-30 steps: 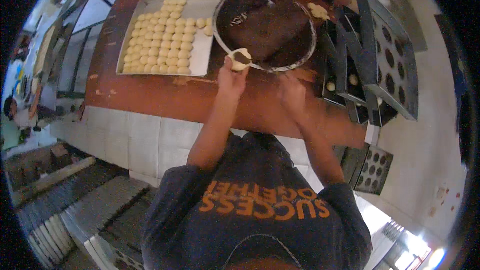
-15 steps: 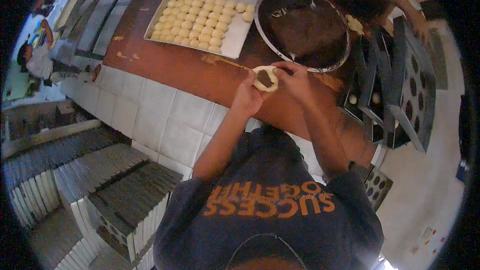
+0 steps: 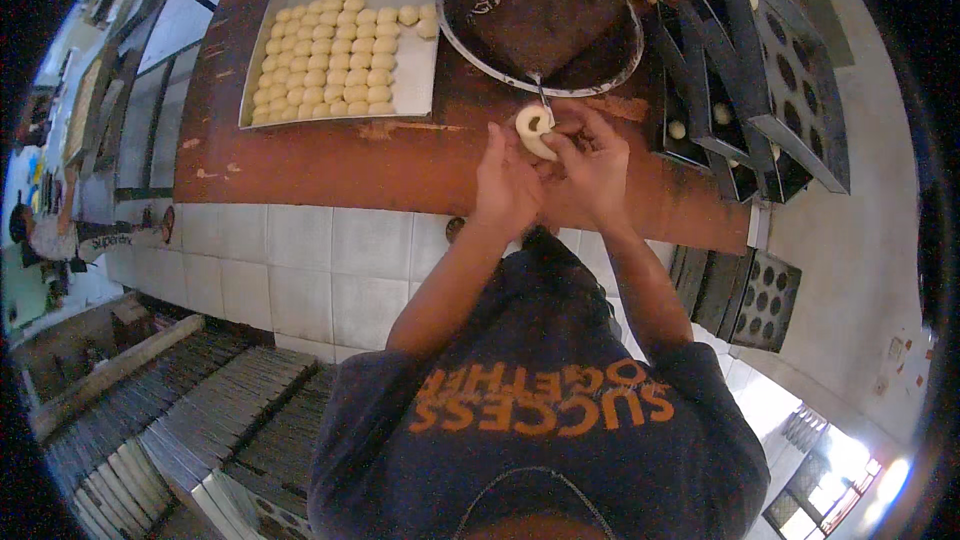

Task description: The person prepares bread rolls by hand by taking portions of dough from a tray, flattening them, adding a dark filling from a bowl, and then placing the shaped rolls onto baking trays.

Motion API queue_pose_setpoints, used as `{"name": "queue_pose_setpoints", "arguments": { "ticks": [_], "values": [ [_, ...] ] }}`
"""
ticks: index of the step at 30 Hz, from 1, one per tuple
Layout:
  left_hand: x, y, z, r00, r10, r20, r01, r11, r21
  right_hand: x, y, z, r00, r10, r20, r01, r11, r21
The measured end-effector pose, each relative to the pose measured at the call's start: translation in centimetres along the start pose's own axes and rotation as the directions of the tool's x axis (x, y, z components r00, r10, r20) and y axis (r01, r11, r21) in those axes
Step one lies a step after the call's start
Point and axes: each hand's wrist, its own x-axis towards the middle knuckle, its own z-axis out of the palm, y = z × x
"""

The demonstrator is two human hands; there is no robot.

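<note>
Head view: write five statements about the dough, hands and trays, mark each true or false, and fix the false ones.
1. The right hand holds the dough. True.
2. The left hand is inside the basin. False: the left hand is outside it, close to the dough.
3. The basin holds a dark filling. True.
4. The dough balls are dark brown. False: the dough balls are pale.
5. Dark pans stand right of the basin. True.

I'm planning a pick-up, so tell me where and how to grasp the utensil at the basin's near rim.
Probably best pinched by its slim handle, coming from the person's side: it points that way across the basin's near rim, its other end at the dark filling.
</note>
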Motion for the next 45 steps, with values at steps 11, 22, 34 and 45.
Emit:
{"name": "queue_pose_setpoints", "arguments": {
  "ticks": [11,22,34,45],
  "values": [
    [0.5,-9.5,2.2,0.915,0.4,-0.046,-0.214,0.582,0.785,-3.0,3.5,-7.7,0.991,-0.119,-0.058,0.123,0.989,0.086],
    [1.4,-24.7,4.6,0.968,0.216,-0.126,-0.107,0.812,0.574,-7.9,8.7,-21.4,0.822,-0.543,-0.172,0.447,0.802,-0.397],
    [1.1,-27.8,7.4,0.978,0.18,0.103,-0.207,0.807,0.553,-8.5,5.5,-26.2,0.835,-0.503,-0.222,0.414,0.841,-0.347],
    [-0.3,-16.3,5.4,0.978,0.121,0.17,-0.182,0.894,0.409,-5.6,0.7,-16.1,0.785,-0.6,-0.154,0.517,0.772,-0.37]
  ]
}}
